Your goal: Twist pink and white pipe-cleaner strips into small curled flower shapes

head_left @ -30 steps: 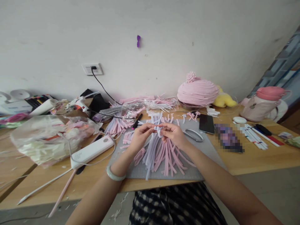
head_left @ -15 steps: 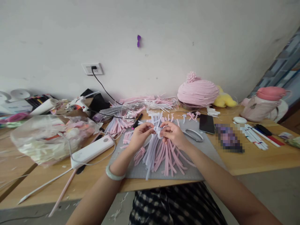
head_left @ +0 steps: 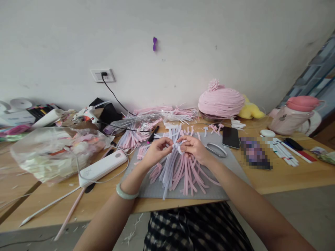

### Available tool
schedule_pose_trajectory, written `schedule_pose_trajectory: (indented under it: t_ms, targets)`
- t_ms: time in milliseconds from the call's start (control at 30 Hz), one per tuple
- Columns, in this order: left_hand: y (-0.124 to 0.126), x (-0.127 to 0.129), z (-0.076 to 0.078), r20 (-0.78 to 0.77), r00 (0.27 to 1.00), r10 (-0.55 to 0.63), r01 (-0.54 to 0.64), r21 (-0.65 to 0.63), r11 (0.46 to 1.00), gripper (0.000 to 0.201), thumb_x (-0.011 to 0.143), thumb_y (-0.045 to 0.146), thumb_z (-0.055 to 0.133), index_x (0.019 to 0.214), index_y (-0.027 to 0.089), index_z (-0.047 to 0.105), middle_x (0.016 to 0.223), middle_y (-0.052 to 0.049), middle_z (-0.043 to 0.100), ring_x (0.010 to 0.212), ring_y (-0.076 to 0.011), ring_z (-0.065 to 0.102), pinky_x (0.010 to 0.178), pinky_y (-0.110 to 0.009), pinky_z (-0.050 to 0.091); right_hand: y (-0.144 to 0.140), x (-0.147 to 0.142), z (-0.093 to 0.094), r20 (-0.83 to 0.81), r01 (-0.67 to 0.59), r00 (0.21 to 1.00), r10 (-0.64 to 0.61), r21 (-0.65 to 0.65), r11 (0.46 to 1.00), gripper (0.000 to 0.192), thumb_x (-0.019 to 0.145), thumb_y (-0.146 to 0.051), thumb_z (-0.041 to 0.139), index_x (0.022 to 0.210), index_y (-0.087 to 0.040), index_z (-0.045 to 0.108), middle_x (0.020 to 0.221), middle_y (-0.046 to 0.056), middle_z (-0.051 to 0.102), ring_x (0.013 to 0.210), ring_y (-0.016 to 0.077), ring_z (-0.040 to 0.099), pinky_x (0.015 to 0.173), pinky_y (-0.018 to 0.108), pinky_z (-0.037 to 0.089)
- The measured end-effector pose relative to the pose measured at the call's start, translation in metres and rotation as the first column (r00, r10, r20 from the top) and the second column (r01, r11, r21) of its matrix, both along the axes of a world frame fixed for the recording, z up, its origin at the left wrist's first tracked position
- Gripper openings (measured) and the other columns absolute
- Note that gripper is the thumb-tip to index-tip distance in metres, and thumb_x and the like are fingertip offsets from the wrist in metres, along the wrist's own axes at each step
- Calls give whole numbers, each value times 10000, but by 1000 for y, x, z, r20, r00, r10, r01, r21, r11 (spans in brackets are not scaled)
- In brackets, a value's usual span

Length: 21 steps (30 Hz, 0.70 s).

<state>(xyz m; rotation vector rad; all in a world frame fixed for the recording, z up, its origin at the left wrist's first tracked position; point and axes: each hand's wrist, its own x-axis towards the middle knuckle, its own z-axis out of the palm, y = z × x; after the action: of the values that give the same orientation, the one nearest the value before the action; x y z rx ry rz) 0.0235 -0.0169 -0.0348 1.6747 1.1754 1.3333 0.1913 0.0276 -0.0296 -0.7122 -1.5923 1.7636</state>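
Note:
Over the grey mat (head_left: 230, 174), my left hand (head_left: 159, 150) and my right hand (head_left: 193, 148) meet with fingertips pinched on a small pale-lilac pipe cleaner piece (head_left: 179, 149) bent into loops. Both hands are closed on it; the fingers partly hide its shape. Under them lie a bundle of lilac pipe cleaners (head_left: 166, 172) and a fan of pink pipe cleaners (head_left: 188, 174). Left of the bundle rests a small bent pink piece (head_left: 156, 173). Scissors (head_left: 216, 150) with grey handles lie right of my right hand.
A white power bank (head_left: 103, 168) with a cable and a plastic bag of scraps (head_left: 60, 153) lie at left. Behind stands a pink-wrapped dome (head_left: 221, 101). To the right are a black phone (head_left: 231, 137), white markers (head_left: 285, 152) and a pink jug (head_left: 293, 116).
The fingers have shifted slightly around the lilac piece, with the left fingertips a little farther right. The pipe cleaners on the mat stay as they were.

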Motion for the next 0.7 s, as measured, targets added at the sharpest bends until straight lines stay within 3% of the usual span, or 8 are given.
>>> schedule_pose_trajectory:
  t_ms: [400,700]
  targets:
    - [3,-1,-7,-52,998,36,-38,-52,998,167,710,306,593,735,143,611,575,8,565,525,-98,499,535,-213,386,4,0,-10,50,-74,996,72,56,996,247,648,-187,588,887,-170,526,510,-78,516,352,46,450,328,148,319]
    - [11,1,-16,-166,977,133,-143,-53,988,133,726,270,536,710,144,575,528,39,508,473,-81,435,479,-193,315,7,-9,-19,63,38,997,-52,201,979,181,705,-244,533,869,-168,538,608,-39,523,501,90,528,464,224,463]
